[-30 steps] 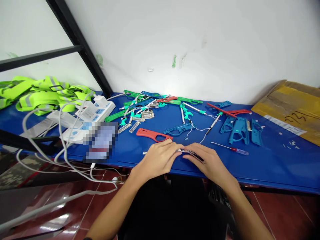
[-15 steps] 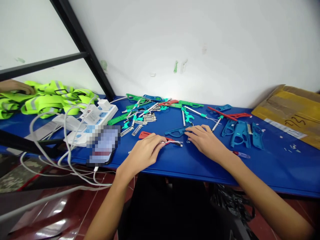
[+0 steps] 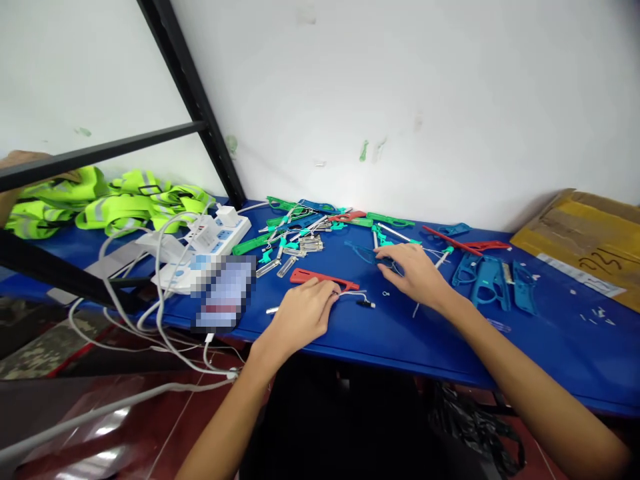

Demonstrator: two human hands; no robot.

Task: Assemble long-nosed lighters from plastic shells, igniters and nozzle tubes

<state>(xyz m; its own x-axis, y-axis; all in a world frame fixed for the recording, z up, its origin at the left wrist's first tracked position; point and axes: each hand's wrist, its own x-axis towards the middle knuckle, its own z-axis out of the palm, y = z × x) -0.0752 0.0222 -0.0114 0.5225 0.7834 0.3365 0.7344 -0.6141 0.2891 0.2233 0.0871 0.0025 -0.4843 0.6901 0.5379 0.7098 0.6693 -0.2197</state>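
Note:
My left hand (image 3: pixel 306 308) is closed on a thin white wire (image 3: pixel 353 294) that ends in a small black piece, just in front of a red plastic gun-shaped shell (image 3: pixel 320 277). My right hand (image 3: pixel 411 270) has its fingertips pinched on a blue plastic shell (image 3: pixel 364 254), which looks blurred. A tiny white ring (image 3: pixel 385 293) lies between the hands. Behind them is a pile of green shells (image 3: pixel 251 244), wires and clear pieces (image 3: pixel 311 245). More blue shells (image 3: pixel 493 283) and a red one (image 3: pixel 453 241) lie right of my right hand.
At the left are a white power strip (image 3: pixel 200 257) with cables, a phone (image 3: pixel 225 293), a black metal frame (image 3: pixel 190 87) and yellow-green straps (image 3: pixel 125 210) near another person's hand. A taped cardboard box (image 3: pixel 585 240) stands on the blue table (image 3: pixel 565 360) at the right.
The whole view has shifted. My right hand has closed on the blue shell and the shell has moved up and tilted. My left hand still holds the wire, now slightly in front of the red shell.

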